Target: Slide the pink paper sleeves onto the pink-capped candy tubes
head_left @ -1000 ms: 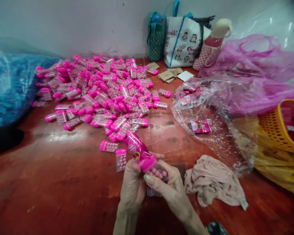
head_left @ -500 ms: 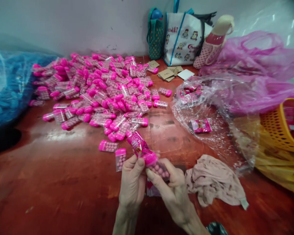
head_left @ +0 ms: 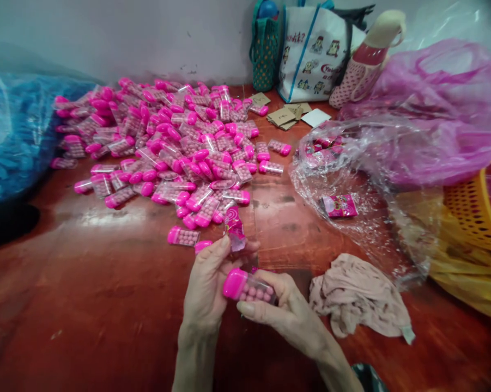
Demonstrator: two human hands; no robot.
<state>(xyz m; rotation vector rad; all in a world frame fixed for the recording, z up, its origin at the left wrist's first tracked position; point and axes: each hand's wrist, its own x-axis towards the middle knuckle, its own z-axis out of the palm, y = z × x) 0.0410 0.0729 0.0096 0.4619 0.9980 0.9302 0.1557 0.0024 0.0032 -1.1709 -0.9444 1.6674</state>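
Observation:
My left hand point(head_left: 206, 286) pinches a printed pink plastic wrapper point(head_left: 234, 228), which stands up above the thumb and fingers. In my right hand point(head_left: 292, 311) is a clear candy container point(head_left: 255, 288) with a bright pink cap and pink balls inside. It lies tilted, cap toward my left palm, and is apart from the wrapper. Just beyond my left hand lies another candy container point(head_left: 183, 237), beside one partly hidden by the fingers. A big pile of the same containers point(head_left: 167, 144) spreads over the red-brown floor behind them.
Left stands a blue plastic bag point(head_left: 16, 136). On the right are a clear bag point(head_left: 376, 190) with a wrapper packet point(head_left: 340, 206) on it, a crumpled cloth point(head_left: 362, 296), a yellow basket point(head_left: 466, 204) and a pink bag point(head_left: 445, 98). Cardboard pieces point(head_left: 284, 117) and a white tote point(head_left: 310, 54) are at the back.
The container's cap end, earlier against the wrapper's opening, is now away from it. My right hand has brought the container down and toward me; the left still holds the wrapper.

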